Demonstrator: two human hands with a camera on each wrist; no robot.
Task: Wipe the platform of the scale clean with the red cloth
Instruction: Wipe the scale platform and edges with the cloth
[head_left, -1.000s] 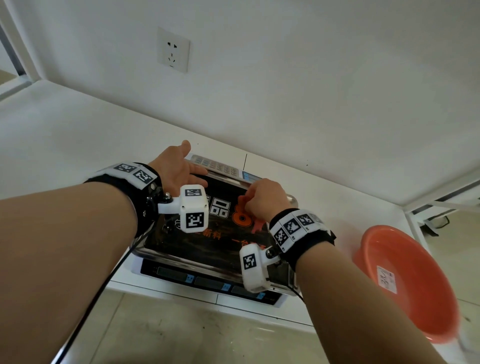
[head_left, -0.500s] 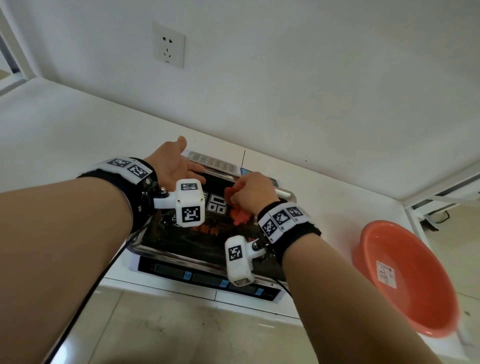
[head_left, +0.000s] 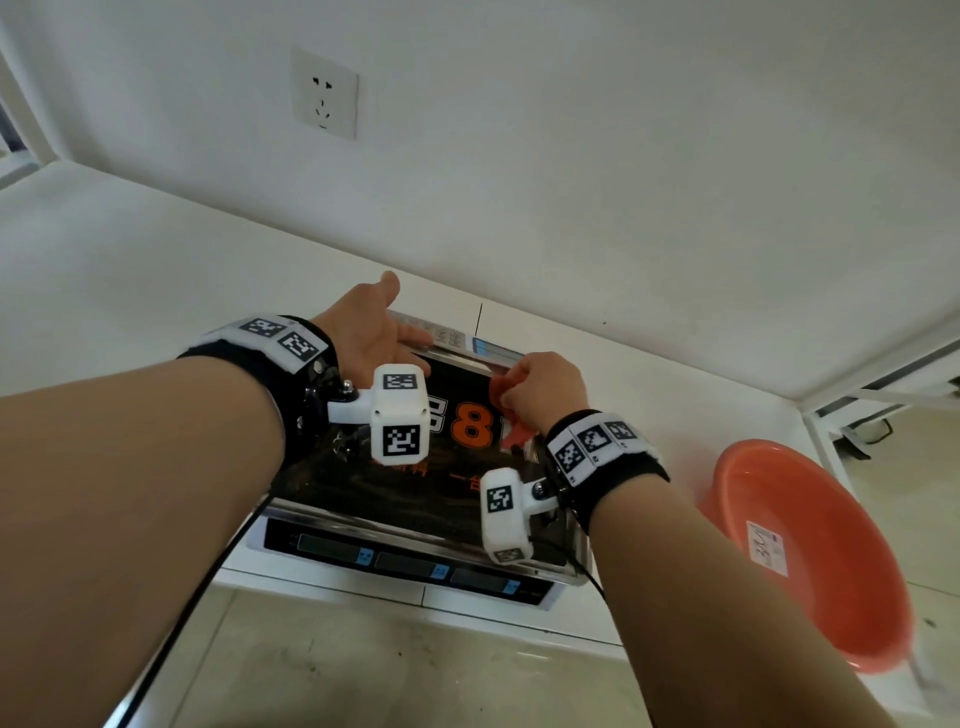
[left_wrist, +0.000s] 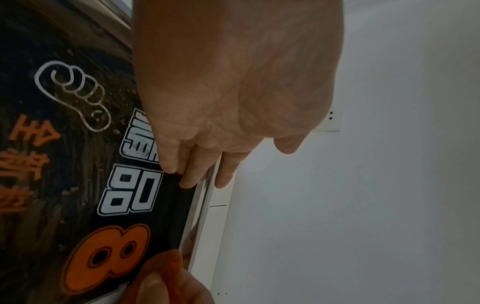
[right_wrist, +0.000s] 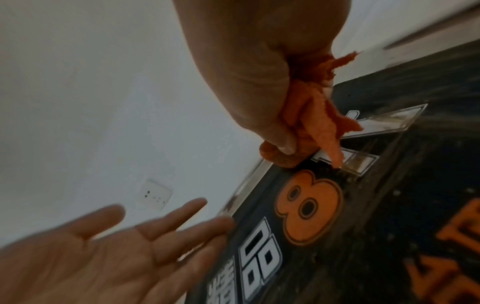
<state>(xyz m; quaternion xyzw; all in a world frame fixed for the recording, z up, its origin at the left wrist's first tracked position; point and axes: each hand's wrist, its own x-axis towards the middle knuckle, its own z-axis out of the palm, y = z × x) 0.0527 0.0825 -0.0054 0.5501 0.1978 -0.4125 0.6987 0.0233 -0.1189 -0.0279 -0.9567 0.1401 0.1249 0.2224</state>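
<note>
The scale (head_left: 405, 561) sits on the white counter; its platform (head_left: 395, 493) is black with an orange 8 and white lettering. My right hand (head_left: 540, 389) grips the bunched red cloth (head_left: 514, 431) and presses it on the platform's far right part, just right of the 8. The right wrist view shows the cloth (right_wrist: 317, 115) squeezed between thumb and fingers of that hand (right_wrist: 246, 72). My left hand (head_left: 374, 332) lies flat with straight fingers on the platform's far left edge, its fingertips (left_wrist: 192, 181) at the metal rim. The platform (left_wrist: 64, 164) shows smears and specks.
An orange-red basin (head_left: 810, 551) stands on the counter to the right of the scale. The scale's keypad (head_left: 447, 335) faces the wall just behind it. A wall socket (head_left: 324, 93) is above. The counter edge and tiled floor (head_left: 363, 675) lie below the scale's display.
My right hand has slid the cloth to the right along the platform's far part, uncovering the orange 8. The left hand has stayed on the far left edge.
</note>
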